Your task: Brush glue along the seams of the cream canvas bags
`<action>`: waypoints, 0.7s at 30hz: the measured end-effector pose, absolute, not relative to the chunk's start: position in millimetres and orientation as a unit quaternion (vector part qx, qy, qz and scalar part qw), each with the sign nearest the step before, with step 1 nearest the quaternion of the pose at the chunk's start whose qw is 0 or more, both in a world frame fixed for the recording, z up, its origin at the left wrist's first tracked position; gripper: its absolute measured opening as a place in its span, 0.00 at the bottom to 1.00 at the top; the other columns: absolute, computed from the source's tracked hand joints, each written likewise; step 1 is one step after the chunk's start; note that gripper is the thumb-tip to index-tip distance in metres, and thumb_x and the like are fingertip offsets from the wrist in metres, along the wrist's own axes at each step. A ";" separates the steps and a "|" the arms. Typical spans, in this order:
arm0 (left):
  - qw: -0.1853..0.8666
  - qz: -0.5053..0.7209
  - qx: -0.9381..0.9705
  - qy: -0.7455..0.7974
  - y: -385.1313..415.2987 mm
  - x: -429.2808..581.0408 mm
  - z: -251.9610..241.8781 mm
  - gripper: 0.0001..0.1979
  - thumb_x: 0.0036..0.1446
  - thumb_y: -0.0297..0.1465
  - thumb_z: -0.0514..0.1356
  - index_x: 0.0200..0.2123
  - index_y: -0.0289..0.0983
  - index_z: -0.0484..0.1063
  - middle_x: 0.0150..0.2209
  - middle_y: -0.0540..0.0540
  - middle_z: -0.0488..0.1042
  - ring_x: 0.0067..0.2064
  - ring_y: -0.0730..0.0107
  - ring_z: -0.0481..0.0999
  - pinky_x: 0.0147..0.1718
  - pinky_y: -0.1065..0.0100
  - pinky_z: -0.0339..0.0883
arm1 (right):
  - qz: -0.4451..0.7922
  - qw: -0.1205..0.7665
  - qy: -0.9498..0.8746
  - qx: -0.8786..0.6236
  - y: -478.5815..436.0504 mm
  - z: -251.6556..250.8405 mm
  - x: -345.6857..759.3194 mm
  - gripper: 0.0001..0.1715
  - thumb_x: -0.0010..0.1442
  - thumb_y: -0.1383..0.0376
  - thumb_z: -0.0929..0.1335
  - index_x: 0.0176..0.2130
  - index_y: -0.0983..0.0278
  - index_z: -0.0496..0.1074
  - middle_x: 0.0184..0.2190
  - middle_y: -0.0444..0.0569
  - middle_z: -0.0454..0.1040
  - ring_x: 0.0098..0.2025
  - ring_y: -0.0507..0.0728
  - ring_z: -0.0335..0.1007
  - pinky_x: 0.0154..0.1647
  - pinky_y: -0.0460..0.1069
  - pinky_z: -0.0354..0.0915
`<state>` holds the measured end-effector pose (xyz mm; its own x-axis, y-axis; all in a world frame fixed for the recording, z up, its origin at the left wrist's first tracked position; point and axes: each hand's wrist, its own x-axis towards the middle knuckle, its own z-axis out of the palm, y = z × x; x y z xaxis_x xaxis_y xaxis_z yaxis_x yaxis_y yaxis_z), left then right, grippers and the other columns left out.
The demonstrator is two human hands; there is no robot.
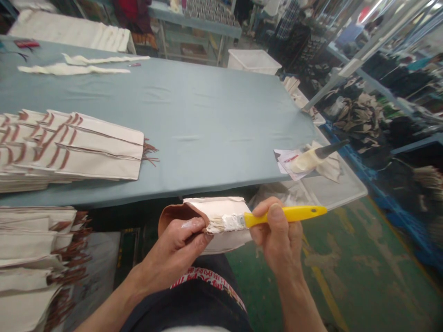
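Note:
My right hand (pixel 277 230) grips a yellow-handled paintbrush (pixel 304 213), its bristles coated with white paste. The bristle end rests against the edge of a folded piece of cream fabric with brown leather (pixel 218 204), which I hold low in front of the table. Fingers of my left hand (pixel 183 240) pinch that piece close to the brush tip, and a white smear shows on them. The leather part curls behind my left hand. What lies under the left fingertips is hidden.
Cream pieces with brown edges (pixel 104 143) lie overlapped on the blue-grey table (pixel 214 115); another stack (pixel 27 240) sits lower left. A paste-covered container with a dark handle (pixel 308 159) stands at the right corner, above a clear plastic bin (pixel 346 189). A white bin (pixel 254 60) is beyond.

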<state>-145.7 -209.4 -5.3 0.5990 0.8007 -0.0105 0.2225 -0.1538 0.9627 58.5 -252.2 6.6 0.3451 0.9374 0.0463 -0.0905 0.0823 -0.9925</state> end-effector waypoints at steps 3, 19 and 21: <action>0.546 0.258 0.713 0.356 -210.2 -146.0 -5.6 0.17 0.73 0.34 0.54 0.29 0.37 0.71 0.27 0.51 0.70 0.29 0.71 0.68 0.28 0.71 0.62 | 0.410 0.618 -0.392 -0.544 -253.6 12.1 62.8 0.27 0.72 0.44 0.68 0.32 0.62 0.73 0.14 0.34 0.57 0.14 0.46 0.49 0.16 0.41 0.45; 0.645 0.249 0.646 0.324 -213.0 -152.6 -1.3 0.17 0.72 0.36 0.57 0.35 0.34 0.81 0.32 0.47 0.78 0.33 0.70 0.73 0.31 0.74 0.66 | 0.457 0.611 -0.406 -0.504 -251.5 8.8 69.8 0.27 0.72 0.45 0.69 0.31 0.62 0.73 0.16 0.35 0.57 0.13 0.44 0.44 0.13 0.40 0.40; 0.639 0.247 0.655 0.319 -213.1 -153.9 -0.8 0.17 0.72 0.36 0.56 0.34 0.34 0.79 0.32 0.48 0.77 0.33 0.71 0.72 0.32 0.74 0.65 | 0.455 0.610 -0.393 -0.516 -251.6 10.3 75.7 0.28 0.71 0.45 0.70 0.30 0.62 0.72 0.17 0.35 0.58 0.14 0.44 0.42 0.13 0.41 0.39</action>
<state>-153.9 -213.1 -0.8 0.6751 0.7329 -0.0838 0.1015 0.0202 0.9946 75.7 -251.6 10.3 0.2764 0.9610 0.0090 -0.1496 0.0523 -0.9874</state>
